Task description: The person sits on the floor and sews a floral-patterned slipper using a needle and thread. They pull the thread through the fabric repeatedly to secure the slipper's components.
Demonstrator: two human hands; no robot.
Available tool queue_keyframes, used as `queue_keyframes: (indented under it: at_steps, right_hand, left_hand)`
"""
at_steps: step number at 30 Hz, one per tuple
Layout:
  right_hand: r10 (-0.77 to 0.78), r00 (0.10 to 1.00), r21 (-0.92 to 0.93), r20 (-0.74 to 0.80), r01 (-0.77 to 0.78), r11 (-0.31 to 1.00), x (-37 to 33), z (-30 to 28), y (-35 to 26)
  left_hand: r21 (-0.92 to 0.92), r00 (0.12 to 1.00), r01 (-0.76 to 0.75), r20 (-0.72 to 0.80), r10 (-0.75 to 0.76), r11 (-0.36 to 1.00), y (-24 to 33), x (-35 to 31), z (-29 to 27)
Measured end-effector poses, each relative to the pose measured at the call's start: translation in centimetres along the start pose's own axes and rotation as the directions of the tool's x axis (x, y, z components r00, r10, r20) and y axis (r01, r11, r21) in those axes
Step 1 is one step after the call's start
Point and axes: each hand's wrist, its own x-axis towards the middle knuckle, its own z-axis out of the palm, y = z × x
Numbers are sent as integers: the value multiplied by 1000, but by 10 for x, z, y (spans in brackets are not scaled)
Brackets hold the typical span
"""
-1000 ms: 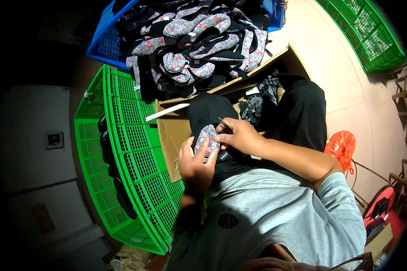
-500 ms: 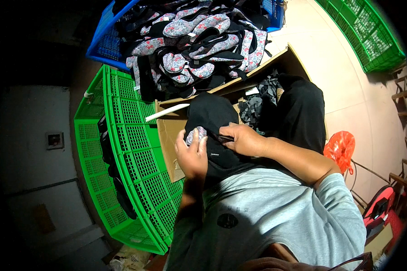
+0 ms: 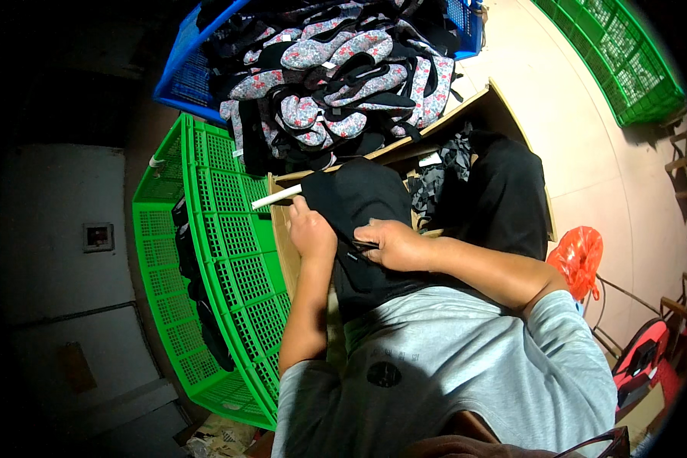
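Black cloth [image 3: 366, 191] lies over my left thigh, with a small pale label on it near my right hand. My left hand [image 3: 311, 230] is closed at the cloth's left edge, its fingertips mostly hidden. Just beyond those fingers a white stick [image 3: 276, 197] juts out to the left. Over the thigh, my right hand [image 3: 395, 244] is closed round a small dark tool [image 3: 366, 245] that pokes out between thumb and fingers. Its exact kind is too small to make out.
Black and floral-patterned padded pieces [image 3: 305, 55] heap over a blue crate [image 3: 182, 80]. To my left stands a green crate [image 3: 229, 229] with black items in it. Between my legs, an open cardboard box [image 3: 481, 99] holds dark scraps [image 3: 433, 183]. A red plastic bag [image 3: 576, 259] lies at right.
My left hand has shifted left and away, towards the white stick. The floral patch that showed under its fingers is out of sight. My right hand has moved slightly left and nearer me.
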Motion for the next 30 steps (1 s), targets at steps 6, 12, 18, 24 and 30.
queue_keyframes:
  at_steps: [6, 12, 18, 24, 30]
  right_hand:
    - [27, 999, -13, -44, -27, 1000, -3, 0, 8]
    - [139, 973, -80, -185, -156, 985, -33, -8, 7]
    - [-34, 999, -135, -11, 33, 990, -31, -50, -15]
    - [79, 995, 150, -64, -68, 986, -43, -68, -38]
    - [220, 889, 308, -402, -96, 947, -49, -58, -15]
  left_hand:
    - [26, 949, -192, 260, 179, 981, 2, 12, -13]
    - [-326, 958, -261, 25, 285, 908, -2, -18, -49]
    - [-894, 865, 441, 400, -304, 78, -24, -23, -81]
    - [-851, 827, 395, 494, -271, -346, -5, -41, -103]
    - [-788, 738, 275, 540, -405, -550, 6, -48, -96]
